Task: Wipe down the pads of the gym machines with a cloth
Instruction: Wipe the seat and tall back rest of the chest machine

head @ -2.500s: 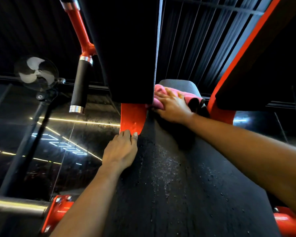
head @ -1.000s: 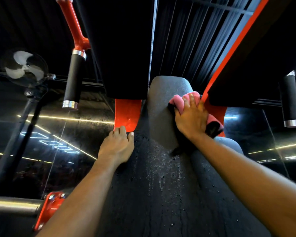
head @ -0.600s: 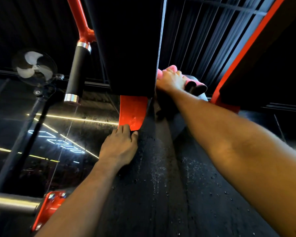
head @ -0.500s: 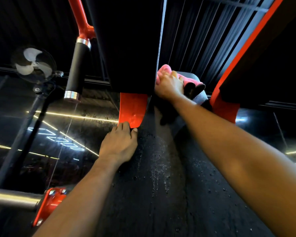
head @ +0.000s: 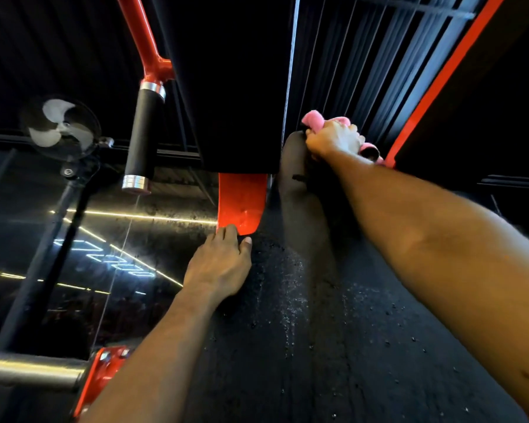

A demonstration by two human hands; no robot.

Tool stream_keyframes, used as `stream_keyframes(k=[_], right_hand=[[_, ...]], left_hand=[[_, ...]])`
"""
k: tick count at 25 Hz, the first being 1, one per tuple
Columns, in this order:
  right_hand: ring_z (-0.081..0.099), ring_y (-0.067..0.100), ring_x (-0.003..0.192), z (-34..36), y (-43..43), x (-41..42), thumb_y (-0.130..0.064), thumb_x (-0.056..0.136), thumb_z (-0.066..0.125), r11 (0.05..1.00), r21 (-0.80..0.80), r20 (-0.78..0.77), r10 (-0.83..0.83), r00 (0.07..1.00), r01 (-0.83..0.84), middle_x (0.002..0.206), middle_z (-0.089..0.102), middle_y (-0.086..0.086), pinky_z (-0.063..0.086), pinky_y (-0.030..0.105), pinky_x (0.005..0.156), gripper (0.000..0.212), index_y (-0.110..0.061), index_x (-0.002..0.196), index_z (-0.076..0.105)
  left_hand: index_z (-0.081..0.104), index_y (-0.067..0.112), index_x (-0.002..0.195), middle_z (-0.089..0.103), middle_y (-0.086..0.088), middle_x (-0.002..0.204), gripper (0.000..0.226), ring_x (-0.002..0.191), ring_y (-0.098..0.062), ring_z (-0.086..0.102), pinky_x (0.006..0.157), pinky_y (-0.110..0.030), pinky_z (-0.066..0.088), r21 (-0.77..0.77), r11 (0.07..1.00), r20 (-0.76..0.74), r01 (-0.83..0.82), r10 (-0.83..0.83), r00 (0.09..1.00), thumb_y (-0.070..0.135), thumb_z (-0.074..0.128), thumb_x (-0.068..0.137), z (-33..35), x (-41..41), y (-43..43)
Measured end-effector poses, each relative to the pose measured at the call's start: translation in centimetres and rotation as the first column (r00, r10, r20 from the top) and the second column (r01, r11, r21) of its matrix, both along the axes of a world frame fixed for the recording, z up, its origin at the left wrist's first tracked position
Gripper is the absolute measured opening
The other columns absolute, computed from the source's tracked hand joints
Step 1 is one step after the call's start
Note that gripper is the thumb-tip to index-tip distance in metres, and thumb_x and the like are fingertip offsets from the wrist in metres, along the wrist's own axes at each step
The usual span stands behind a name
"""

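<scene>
Right hand (head: 333, 141), closed around the pink cloth (head: 313, 119), is now pressed at the black head pad's (head: 293, 166) top edge, higher than moments ago; left hand (head: 219, 267) is kept flat, fingers together, on the wet back pad (head: 287, 346).

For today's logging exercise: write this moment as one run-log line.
right hand: pink cloth pressed on upper pad | left hand: flat on lower pad | wiping
</scene>
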State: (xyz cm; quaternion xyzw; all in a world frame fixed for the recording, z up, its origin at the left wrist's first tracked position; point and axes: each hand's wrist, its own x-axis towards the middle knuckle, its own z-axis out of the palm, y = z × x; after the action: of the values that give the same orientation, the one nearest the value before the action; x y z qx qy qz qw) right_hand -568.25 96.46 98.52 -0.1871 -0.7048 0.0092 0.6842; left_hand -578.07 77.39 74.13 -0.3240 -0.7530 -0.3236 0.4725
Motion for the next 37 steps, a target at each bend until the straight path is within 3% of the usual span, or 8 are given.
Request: stream_keyframes(k=[7,13,16,22,27,32,34,37], right_hand=[[0.055,0.025,0.118,-11.8,1.9,1.2,-0.056,0.090,0.047,0.831,0.556,0.036,-0.029,0.999,0.004,0.142,0.052,-0.014,0.046,0.040,0.095,0.050,-0.044,0.139,0.049],[0.057,0.032,0.120,-4.9,4.7,1.1,-0.052,0.089,0.052,0.978,0.208,-0.188,0.060,0.980,-0.020,0.136,0.057,-0.004,0.047,0.043,0.099,0.046,-0.030,0.127,0.061],[0.054,0.036,0.123,-1.2,2.4,1.0,-0.060,0.089,0.048,0.999,-0.025,-0.091,0.045,0.995,-0.047,0.135,0.056,0.006,0.042,0.049,0.100,0.051,-0.033,0.130,0.062],[0.055,0.033,0.125,-9.2,-0.5,-0.6,-0.057,0.091,0.050,0.847,0.531,0.107,-0.026,0.994,-0.035,0.140,0.057,-0.003,0.047,0.047,0.098,0.048,-0.048,0.138,0.048],[0.035,0.016,0.148,-16.6,1.6,0.9,-0.068,0.090,0.046,0.774,0.617,0.226,0.000,0.974,-0.143,0.158,0.041,-0.016,0.021,0.036,0.122,0.066,-0.044,0.151,0.041],[0.051,0.013,0.134,-20.8,1.7,3.8,-0.061,0.092,0.054,0.841,0.455,0.284,0.174,0.943,-0.292,0.141,0.060,-0.013,0.044,0.037,0.107,0.051,-0.037,0.137,0.059],[0.065,0.017,0.104,-21.5,0.7,5.8,-0.049,0.094,0.065,0.779,0.073,0.219,0.597,0.772,-0.623,0.109,0.073,-0.004,0.050,0.034,0.086,0.027,-0.025,0.105,0.072],[0.066,0.014,0.088,-23.5,-1.1,10.0,-0.036,0.093,0.071,0.347,-0.164,-0.009,0.935,0.353,-0.923,0.091,0.074,-0.001,0.054,0.036,0.084,0.021,-0.016,0.096,0.074]], left_hand=[[0.046,0.013,0.119,0.055,-0.012,0.126,0.035,0.115,-0.030,0.050,0.093,-0.044,0.039,0.043,0.999,0.002,-0.023,0.023,1.000,0.040,0.028,0.106,-0.2,0.8,0.1],[0.045,0.014,0.115,0.055,-0.011,0.124,0.031,0.112,-0.028,0.050,0.091,-0.042,0.040,0.026,0.999,-0.002,-0.025,0.025,1.000,0.040,0.029,0.105,-0.2,0.6,0.1],[0.045,0.013,0.115,0.055,-0.011,0.123,0.030,0.111,-0.028,0.049,0.091,-0.042,0.039,0.051,0.998,-0.033,-0.035,0.036,0.999,0.038,0.031,0.105,-0.4,0.3,0.4],[0.048,0.010,0.119,0.056,-0.015,0.125,0.032,0.114,-0.034,0.051,0.091,-0.044,0.038,0.107,0.994,-0.032,-0.031,0.034,0.999,0.035,0.033,0.105,-0.4,0.8,0.7],[0.043,0.019,0.101,0.057,-0.014,0.123,0.020,0.112,-0.034,0.052,0.091,-0.045,0.040,0.059,0.998,0.036,0.016,-0.018,0.999,0.036,0.033,0.104,-0.1,0.7,0.1],[0.051,0.012,0.125,0.053,-0.015,0.136,0.036,0.126,-0.034,0.047,0.105,-0.045,0.037,-0.027,0.999,0.133,0.026,-0.022,0.991,0.035,0.033,0.105,-0.2,1.5,-0.9],[0.048,0.015,0.137,0.053,-0.012,0.138,0.037,0.128,-0.032,0.047,0.108,-0.047,0.037,-0.001,0.998,0.095,0.062,-0.062,0.994,0.030,0.039,0.104,-0.7,2.7,-2.0],[0.047,0.023,0.137,0.055,-0.005,0.132,0.045,0.122,-0.024,0.051,0.106,-0.043,0.041,0.076,0.972,-0.123,0.224,-0.214,0.969,0.010,0.052,0.093,-1.1,5.5,-3.6]])
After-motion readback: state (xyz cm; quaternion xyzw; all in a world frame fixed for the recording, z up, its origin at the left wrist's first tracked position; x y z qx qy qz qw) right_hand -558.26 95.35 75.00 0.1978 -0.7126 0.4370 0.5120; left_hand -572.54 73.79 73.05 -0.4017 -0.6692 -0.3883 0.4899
